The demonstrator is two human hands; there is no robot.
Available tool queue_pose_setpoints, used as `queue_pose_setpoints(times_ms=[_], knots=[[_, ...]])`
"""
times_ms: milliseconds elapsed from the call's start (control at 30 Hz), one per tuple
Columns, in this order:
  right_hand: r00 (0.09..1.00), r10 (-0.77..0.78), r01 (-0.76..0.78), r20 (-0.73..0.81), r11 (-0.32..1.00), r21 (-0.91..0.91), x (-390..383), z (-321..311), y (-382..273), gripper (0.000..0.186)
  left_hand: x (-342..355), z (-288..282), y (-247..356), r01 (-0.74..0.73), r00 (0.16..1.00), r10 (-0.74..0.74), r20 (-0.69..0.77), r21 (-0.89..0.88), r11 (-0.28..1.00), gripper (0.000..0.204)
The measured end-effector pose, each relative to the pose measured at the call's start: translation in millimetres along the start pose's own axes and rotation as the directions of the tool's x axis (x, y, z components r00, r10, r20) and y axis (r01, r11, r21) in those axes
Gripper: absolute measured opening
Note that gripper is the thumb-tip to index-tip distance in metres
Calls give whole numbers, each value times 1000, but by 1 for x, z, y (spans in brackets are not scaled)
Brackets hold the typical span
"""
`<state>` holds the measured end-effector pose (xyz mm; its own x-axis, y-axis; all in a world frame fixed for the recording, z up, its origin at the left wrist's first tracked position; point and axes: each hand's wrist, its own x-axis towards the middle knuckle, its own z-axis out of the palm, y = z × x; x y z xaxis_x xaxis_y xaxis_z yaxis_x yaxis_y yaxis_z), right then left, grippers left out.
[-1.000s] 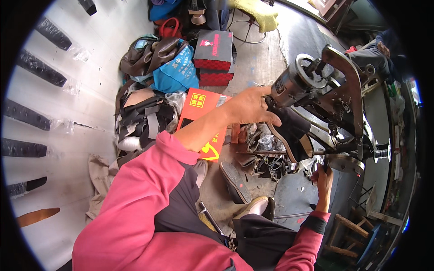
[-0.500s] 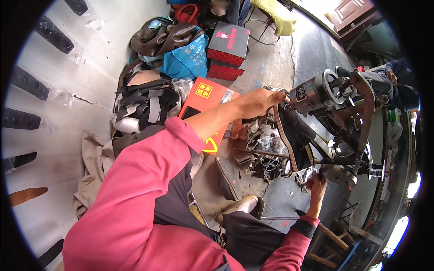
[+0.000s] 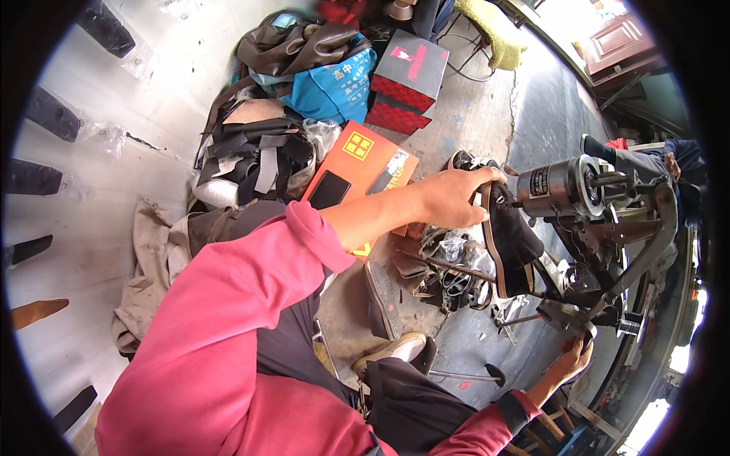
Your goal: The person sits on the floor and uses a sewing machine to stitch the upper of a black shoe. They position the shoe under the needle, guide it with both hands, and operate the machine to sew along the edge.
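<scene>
My left hand point(image 3: 460, 197) is closed on the upper end of a black shoe point(image 3: 513, 247) with a brown-edged sole. The shoe hangs on a metal shoe-stitching machine point(image 3: 547, 190), just below its thick grey cylinder. Its lower end rests near the machine's arm. At the lower right, my right hand point(image 3: 569, 362) has its fingers wrapped on the edge of the machine's hand wheel point(image 3: 561, 315). My thumb and fingertips are partly hidden there.
An orange box point(image 3: 357, 163) with a black phone point(image 3: 329, 190) lies left of the machine. Behind it stand black-and-red shoeboxes point(image 3: 411, 68), a blue bag point(image 3: 331, 87) and leather scraps point(image 3: 262, 156). A loose sole point(image 3: 382, 300) lies by my foot; another person's legs point(image 3: 646, 163) show at right.
My right hand has moved down and to the right with the turning wheel. My left hand stays on the shoe. The view has shifted a little.
</scene>
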<state>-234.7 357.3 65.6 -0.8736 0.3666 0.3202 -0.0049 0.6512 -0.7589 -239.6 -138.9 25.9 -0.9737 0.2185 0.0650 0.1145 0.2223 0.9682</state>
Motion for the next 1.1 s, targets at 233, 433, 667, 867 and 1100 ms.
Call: queue_pose_setpoints(times_ms=[233, 433, 667, 867, 1100], knots=[[885, 438, -446, 156, 895, 19, -1, 17, 93, 3, -8, -4, 29, -23, 980, 55, -193, 164, 986, 59], [821, 356, -365, 447, 928, -69, -44, 73, 74, 28, -11, -5, 30, -102, 966, 142, -214, 189, 977, 53], [821, 335, -395, 462, 918, 37, -57, 79, 24, 26, -5, -1, 13, -33, 982, 74, -174, 229, 973, 66], [953, 55, -88, 297, 991, 99, -40, 47, -22, 24, 6, 8, 1, 79, 997, -76, -29, 149, 986, 78], [988, 141, -146, 60, 984, 99, 15, -17, 57, 14, 1, 17, -5, 54, 993, -36, -114, 160, 986, 77]])
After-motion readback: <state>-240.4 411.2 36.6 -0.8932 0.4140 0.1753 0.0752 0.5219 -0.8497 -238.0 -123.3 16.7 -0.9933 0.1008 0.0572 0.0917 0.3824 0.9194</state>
